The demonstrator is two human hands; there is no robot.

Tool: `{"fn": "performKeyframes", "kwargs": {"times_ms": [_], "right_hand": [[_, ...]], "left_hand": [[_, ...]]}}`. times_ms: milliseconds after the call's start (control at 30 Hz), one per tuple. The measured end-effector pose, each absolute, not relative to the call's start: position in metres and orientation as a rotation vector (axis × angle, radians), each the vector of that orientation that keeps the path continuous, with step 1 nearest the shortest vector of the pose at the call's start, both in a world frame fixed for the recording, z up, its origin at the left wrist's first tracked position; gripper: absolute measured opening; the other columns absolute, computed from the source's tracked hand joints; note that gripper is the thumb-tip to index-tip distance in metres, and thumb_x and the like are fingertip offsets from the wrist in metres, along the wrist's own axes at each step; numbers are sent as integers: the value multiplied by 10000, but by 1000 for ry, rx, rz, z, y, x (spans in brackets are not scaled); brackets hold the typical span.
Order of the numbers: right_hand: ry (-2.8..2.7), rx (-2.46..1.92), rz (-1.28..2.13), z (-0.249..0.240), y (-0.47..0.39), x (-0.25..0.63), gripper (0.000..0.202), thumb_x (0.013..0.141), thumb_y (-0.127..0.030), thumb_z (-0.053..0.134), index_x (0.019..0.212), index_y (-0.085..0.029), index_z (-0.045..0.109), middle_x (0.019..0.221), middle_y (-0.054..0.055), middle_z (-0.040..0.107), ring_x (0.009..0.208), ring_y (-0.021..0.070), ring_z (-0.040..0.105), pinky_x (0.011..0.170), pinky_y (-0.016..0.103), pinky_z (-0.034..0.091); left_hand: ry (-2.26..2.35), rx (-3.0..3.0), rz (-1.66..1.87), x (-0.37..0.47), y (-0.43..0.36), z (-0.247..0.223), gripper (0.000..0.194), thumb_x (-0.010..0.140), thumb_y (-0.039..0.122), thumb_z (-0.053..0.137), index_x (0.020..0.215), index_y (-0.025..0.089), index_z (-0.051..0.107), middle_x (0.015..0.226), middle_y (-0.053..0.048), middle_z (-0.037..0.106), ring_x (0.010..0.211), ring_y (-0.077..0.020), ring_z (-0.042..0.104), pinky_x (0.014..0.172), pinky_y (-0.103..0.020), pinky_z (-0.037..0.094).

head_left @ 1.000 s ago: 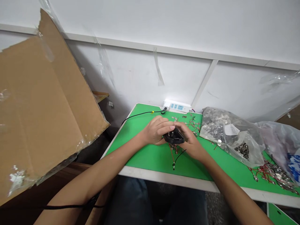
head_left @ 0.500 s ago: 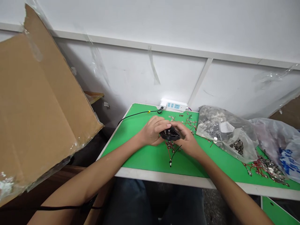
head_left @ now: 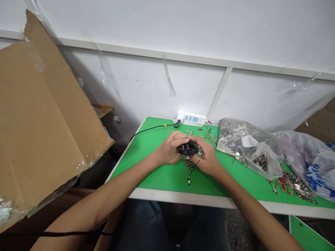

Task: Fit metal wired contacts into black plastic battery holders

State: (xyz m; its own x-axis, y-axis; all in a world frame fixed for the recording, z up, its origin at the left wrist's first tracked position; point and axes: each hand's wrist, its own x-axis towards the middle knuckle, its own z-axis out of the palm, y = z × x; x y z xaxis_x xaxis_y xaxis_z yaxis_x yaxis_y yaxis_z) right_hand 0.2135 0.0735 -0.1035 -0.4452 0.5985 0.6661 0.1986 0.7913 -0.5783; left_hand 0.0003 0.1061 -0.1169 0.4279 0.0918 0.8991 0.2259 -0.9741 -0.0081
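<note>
A black plastic housing [head_left: 188, 152] with a hollow inside and small metal pieces in it sits between both hands, above the green tabletop. My left hand [head_left: 171, 148] is closed on its left side, thumb along the upper edge. My right hand [head_left: 205, 153] grips the right side, with fingers at the far edge and thumb below. Beneath the housing hang or lie a red and a black wire that meet at a small connector [head_left: 188, 180]. Small round metal contacts [head_left: 188, 162] show under it; the hands partly hide them.
A white power strip [head_left: 192, 118] with a black cable [head_left: 149, 129] lies at the table's back edge. Loose wired contacts [head_left: 209, 136] are behind my right hand. Plastic bags [head_left: 238, 139] and a pile of metal parts [head_left: 297, 186] lie at right. Large cardboard [head_left: 52, 122] stands at left.
The view has shifted slightly. The black housing has tilted a little, showing more of its inside; both hands keep their hold on it.
</note>
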Motion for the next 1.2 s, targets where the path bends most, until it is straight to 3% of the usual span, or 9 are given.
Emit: {"fn": "performKeyframes", "kwargs": {"times_ms": [167, 267, 367, 500, 633, 733, 900, 1200], "right_hand": [[-2032, -698, 504, -100, 75, 215, 298, 1046, -341, 541, 1318, -252, 626, 1236, 82, 715, 1137, 270, 670, 1009, 461, 548], [-1989, -794, 663, -102, 78, 214, 319, 1085, -393, 464, 1281, -246, 668, 1143, 68, 722, 1078, 263, 673, 983, 460, 564], [-1951, -792, 863, -104, 80, 211, 341, 1074, -422, 502, 1332, -248, 643, 1153, 62, 714, 1028, 245, 685, 924, 424, 603], [-1933, -723, 935, -106, 79, 206, 373, 1083, -447, 504, 1384, -251, 604, 1253, 73, 700, 1126, 244, 680, 961, 407, 611], [-1925, -795, 831, -113, 81, 203, 368, 1097, -466, 472, 1357, -251, 621, 1162, 69, 725, 1087, 256, 683, 1002, 453, 591], [-1923, -798, 784, -119, 84, 205, 341, 1098, -418, 467, 1362, -260, 616, 1155, 67, 724, 1085, 253, 689, 1023, 468, 580], [-1971, -737, 615, -116, 85, 209, 333, 1084, -294, 456, 1387, -274, 593, 1353, 79, 693, 1249, 254, 657, 1101, 464, 533], [-2005, -634, 375, -112, 82, 209, 332, 1043, -170, 442, 1327, -262, 587, 1291, 79, 720, 1182, 240, 687, 1020, 440, 567]], "left_hand": [[-489, -2647, -1772, 10, 99, -119, 426, 1088, 397, 501, 1470, 217, 449, 1333, -176, 624, 1244, -283, 611, 1048, -497, 528], [-850, -2678, -1899, 13, 95, -127, 434, 1097, 438, 484, 1450, 185, 473, 1294, -162, 622, 1195, -278, 620, 1032, -465, 536], [-1081, -2681, -2064, 16, 96, -136, 413, 1095, 451, 499, 1417, 193, 487, 1204, -117, 634, 1082, -245, 638, 947, -419, 566], [-1110, -2705, -2206, 19, 97, -138, 411, 1087, 445, 528, 1417, 206, 478, 1207, -98, 629, 1082, -231, 631, 957, -410, 571], [-1085, -2753, -2092, 23, 90, -125, 460, 1050, 439, 606, 1421, 197, 487, 1223, -108, 621, 1108, -238, 626, 974, -403, 565], [-981, -2762, -1991, 23, 86, -114, 444, 1024, 389, 646, 1398, 191, 513, 1269, -128, 611, 1174, -254, 616, 1042, -440, 541], [-658, -2794, -1858, 19, 88, -106, 375, 979, 262, 689, 1321, 226, 539, 1343, -148, 598, 1308, -279, 592, 1122, -504, 513], [-477, -2801, -1789, 14, 89, -108, 529, 911, 197, 714, 1395, 231, 504, 1422, -173, 589, 1383, -297, 567, 1150, -530, 503]]}}
